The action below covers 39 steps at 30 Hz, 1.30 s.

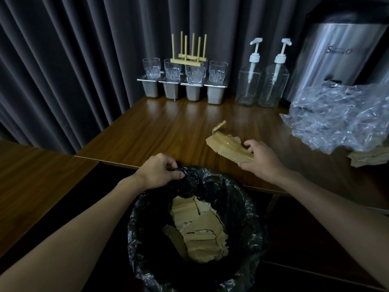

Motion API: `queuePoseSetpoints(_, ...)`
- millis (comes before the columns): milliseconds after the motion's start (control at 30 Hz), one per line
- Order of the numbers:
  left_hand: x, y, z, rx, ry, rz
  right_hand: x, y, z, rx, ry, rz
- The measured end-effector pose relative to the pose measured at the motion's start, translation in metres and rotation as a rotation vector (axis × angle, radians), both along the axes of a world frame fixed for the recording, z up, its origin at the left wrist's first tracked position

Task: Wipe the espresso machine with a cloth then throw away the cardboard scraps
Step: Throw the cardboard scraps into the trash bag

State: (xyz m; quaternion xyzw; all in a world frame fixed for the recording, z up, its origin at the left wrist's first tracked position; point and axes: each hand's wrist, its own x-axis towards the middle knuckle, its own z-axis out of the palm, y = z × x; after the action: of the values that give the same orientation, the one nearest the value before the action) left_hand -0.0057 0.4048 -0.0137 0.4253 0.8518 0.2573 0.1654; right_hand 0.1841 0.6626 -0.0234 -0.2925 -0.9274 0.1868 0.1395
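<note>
Left hand [161,169] seemingly pinching liner [244,209], right [258,158] gripping scrap [226,145]

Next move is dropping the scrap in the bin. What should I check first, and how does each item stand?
1. Grip: right hand holds scrap: ok.
2. Opening: left hand holds bag rim: ok.
3. Room in bag above dropped scraps: ok.
4. Table rid of cardboard: not ok, more cardboard lies beside the plastic wrap.
5. Wiping step done: cannot tell.
</note>
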Motion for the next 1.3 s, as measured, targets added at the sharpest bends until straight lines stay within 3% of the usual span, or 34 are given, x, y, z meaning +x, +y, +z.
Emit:
queuePoseSetpoints(367,-0.003,0.002,0.003,-0.015,0.020,-0.002,0.006,-0.018,0.031,-0.220,0.171,0.105)
queuePoseSetpoints(500,-0.002,0.002,0.003,-0.017,0.018,0.005,0.007,-0.037,0.041,-0.439,0.232,0.072)
queuePoseSetpoints(667,-0.002,0.001,0.005,-0.015,0.005,0.000,0.015,-0.068,0.048,-0.929,0.077,0.248)
queuePoseSetpoints(733,-0.003,0.001,0.005,-0.012,-0.008,0.013,0.018,-0.074,0.048,-0.868,-0.020,0.347)
queuePoseSetpoints(867,-0.003,0.000,0.004,-0.005,-0.021,0.036,0.017,-0.075,0.045,-0.535,-0.056,0.384)
queuePoseSetpoints(1100,-0.002,0.000,0.005,-0.017,-0.011,0.038,-0.006,-0.050,0.019,0.056,0.089,0.077)
queuePoseSetpoints(1200,-0.001,0.000,0.006,-0.025,-0.017,0.043,-0.020,-0.034,0.016,0.012,0.045,-0.036)
queuePoseSetpoints(1300,0.000,0.000,0.006,-0.020,-0.027,0.050,-0.026,-0.024,0.013,-0.269,0.017,-0.059)
